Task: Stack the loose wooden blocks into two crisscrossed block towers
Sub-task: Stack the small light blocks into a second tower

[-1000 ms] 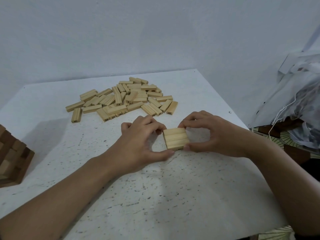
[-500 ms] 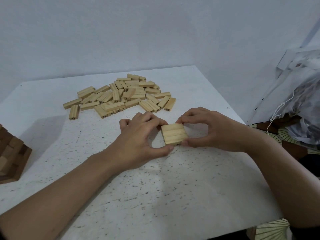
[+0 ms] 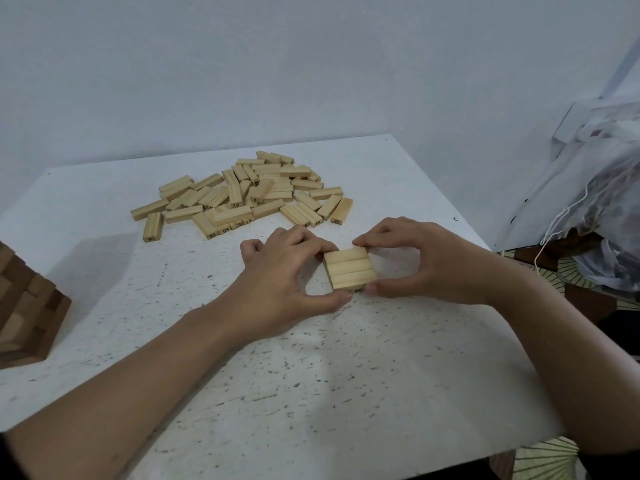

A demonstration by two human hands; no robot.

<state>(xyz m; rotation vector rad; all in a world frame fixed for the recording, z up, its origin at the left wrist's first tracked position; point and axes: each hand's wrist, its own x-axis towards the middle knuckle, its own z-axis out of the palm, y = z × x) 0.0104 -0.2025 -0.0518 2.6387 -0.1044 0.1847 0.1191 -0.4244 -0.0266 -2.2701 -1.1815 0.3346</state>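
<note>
I count one white speckled table (image 3: 311,375), and on its far half one loose pile of pale wooden blocks (image 3: 242,195). There are dozens of them, too overlapped for an exact tally. Nearer me lies one flat layer of blocks (image 3: 349,268), three side by side as far as I can make out, resting on the table right of centre and well apart from the pile.

Two bare hands frame that layer. The left hand (image 3: 287,271) and the right hand (image 3: 426,265) each pinch it — thumbs at the near edge, curled fingers at the far edge, both clamped on the wood. The left fingers hide the layer's far-left corner.

At the left edge stands one dark wooden block structure (image 3: 24,306), partly cut off. One plastic bag (image 3: 606,202) sits off the table at right.
</note>
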